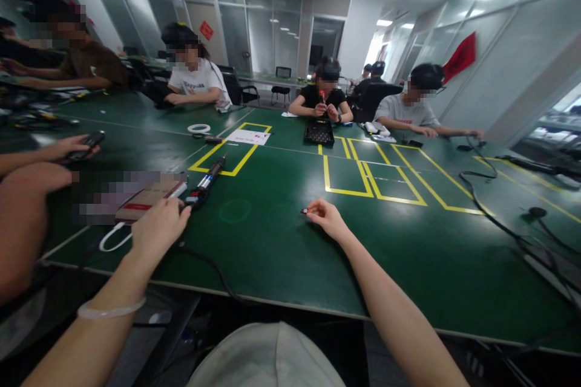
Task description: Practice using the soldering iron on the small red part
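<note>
My left hand (161, 227) is at the table's left side, fingers curled at the rear end of an electric screwdriver (209, 178). The screwdriver is black with a silver and blue middle, and its thin bit points away from me. Part of its rear is hidden by my fingers. Near the middle of the table, my right hand (325, 219) pinches a small dark and red piece (304, 211) between thumb and fingertips; its exact kind is too small to tell.
Left of my left hand lie a brown box (145, 199) and a white cable loop (109, 239). Farther off are a white paper (247, 136), a tape roll (198, 129) and a black tray (318, 133). Yellow tape outlines mark the green table (272, 266). Several co-workers sit around it; black cables run right.
</note>
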